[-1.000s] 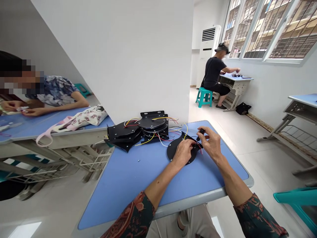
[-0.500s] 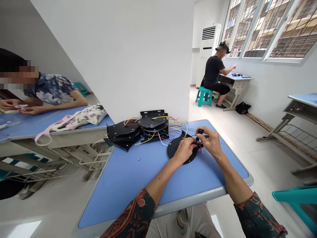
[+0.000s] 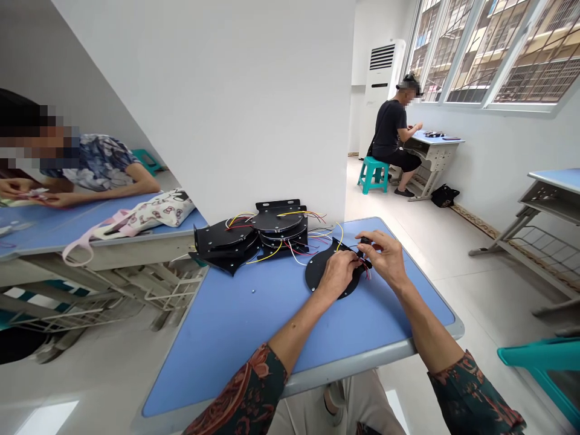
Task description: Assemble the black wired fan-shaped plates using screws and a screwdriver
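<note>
A round black plate (image 3: 318, 270) with small screws round its rim lies on the blue desk, its narrow end pointing away to the right. My left hand (image 3: 338, 273) rests over the plate, fingers closed at the narrow end among thin wires (image 3: 368, 273); what the fingertips pinch is hidden. My right hand (image 3: 386, 258) is closed on a short black knob-like handle (image 3: 364, 240), held upright over the same end. Small black parts sit under the fingers there, too small to make out.
Stacked black plate assemblies (image 3: 276, 222) with red, yellow and white wires stand at the desk's back left against the wall. A tiny screw (image 3: 254, 291) lies on the desk (image 3: 235, 344). One person sits at the left desk, another by the window. A teal stool (image 3: 539, 356) is at right.
My right fingers have shifted slightly around the black handle, which shows a little less. My left hand stays on the plate. The person by the window has lowered a hand.
</note>
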The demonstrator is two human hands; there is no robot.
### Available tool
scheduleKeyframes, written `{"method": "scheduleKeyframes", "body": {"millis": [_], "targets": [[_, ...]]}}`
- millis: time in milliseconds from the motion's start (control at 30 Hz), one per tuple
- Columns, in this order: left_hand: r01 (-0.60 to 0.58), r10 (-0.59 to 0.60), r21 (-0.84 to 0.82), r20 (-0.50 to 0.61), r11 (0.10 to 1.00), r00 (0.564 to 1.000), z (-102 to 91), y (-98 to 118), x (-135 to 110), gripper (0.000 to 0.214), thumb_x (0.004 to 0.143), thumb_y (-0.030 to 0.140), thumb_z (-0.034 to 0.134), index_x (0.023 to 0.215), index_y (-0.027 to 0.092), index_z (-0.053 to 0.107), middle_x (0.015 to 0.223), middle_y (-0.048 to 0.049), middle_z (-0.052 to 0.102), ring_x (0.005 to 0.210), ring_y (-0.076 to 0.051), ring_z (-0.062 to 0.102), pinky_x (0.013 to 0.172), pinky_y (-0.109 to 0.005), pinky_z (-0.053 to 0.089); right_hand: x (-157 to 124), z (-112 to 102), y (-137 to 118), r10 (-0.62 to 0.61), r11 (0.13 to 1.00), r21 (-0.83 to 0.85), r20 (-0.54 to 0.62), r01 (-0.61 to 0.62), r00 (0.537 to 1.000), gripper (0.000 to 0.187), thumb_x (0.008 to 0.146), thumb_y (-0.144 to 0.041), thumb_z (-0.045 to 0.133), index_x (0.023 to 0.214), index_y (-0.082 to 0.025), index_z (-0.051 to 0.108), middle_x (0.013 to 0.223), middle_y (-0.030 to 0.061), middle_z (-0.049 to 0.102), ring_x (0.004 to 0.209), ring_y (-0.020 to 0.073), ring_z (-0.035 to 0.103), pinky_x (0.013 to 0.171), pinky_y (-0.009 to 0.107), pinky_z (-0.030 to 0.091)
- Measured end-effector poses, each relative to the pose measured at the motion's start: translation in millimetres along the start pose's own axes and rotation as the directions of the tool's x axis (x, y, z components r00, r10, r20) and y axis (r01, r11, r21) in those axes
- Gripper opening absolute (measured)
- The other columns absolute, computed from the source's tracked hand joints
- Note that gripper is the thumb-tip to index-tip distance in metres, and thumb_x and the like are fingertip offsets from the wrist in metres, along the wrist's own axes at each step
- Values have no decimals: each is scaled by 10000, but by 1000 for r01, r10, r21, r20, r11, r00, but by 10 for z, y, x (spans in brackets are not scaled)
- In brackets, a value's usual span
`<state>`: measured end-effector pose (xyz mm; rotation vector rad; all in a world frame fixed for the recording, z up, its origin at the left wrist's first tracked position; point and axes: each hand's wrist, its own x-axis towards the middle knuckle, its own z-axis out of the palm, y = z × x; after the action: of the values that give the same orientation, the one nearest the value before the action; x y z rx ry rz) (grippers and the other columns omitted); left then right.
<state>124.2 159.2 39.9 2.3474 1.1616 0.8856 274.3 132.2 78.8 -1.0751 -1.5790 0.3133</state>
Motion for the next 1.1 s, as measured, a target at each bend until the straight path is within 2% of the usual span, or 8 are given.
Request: {"method": "scheduleKeyframes", "body": {"millis": [100,267,367,500,700,900,1000,1100], "targets": [[-11,11,-44,-4,999,1000,-23,14,-10,172,952,161,596,914,190,761,932,-54,775,909,-208,685,860,-310,510,34,-58,40,35,995,96,49,-40,998,210,901,-321,621,979,-211,783,827,29,697,597,128,618,599,287,567],[3,-5,-103,-19,995,1000,-28,-1,-19,179,948,168,603,927,210,776,942,-36,786,902,-192,692,863,-296,511,43,-54,23,18,984,175,134,-42,991,282,941,-335,554,1101,-219,755,904,46,724,761,160,666,629,281,577],[42,-44,-75,-32,996,999,-18,-12,-12,148,924,151,637,873,193,770,913,-48,783,881,-200,695,840,-300,512,15,18,-14,46,994,99,60,-52,997,276,907,-365,636,1124,-224,732,926,52,751,839,183,693,652,277,566],[73,-76,-65,-48,995,996,-11,-2,-4,107,899,136,678,862,179,769,912,-62,782,871,-206,697,825,-303,510,3,61,-23,46,999,-19,-49,-47,998,232,819,-404,744,935,-205,712,814,32,722,727,168,661,613,272,537],[68,-72,-92,-38,993,997,-23,19,-9,82,891,151,705,860,185,773,904,-47,784,865,-196,693,824,-293,502,29,-15,69,58,998,16,-13,-58,998,125,838,-304,646,872,-197,702,807,30,729,708,168,664,617,286,547],[104,-109,-92,-42,990,993,-24,26,-9,84,878,141,714,823,182,764,863,-44,782,824,-194,694,780,-283,491,5,10,-1,-51,998,-16,58,52,997,174,881,-332,638,952,-210,741,875,47,743,767,173,671,657,290,558],[107,-110,-66,-30,992,994,-28,46,-4,75,875,138,716,859,179,777,896,-59,789,858,-211,701,808,-298,496,-1,45,-39,-17,998,-64,7,17,1000,189,864,-378,695,924,-204,741,825,39,737,689,155,635,598,271,528],[116,-118,-57,-26,992,993,-33,50,2,83,883,148,709,889,185,784,927,-59,790,886,-210,705,835,-296,501,7,48,-15,29,999,-40,-35,-30,999,172,852,-365,709,877,-198,745,818,37,744,680,152,637,619,278,522]]}}
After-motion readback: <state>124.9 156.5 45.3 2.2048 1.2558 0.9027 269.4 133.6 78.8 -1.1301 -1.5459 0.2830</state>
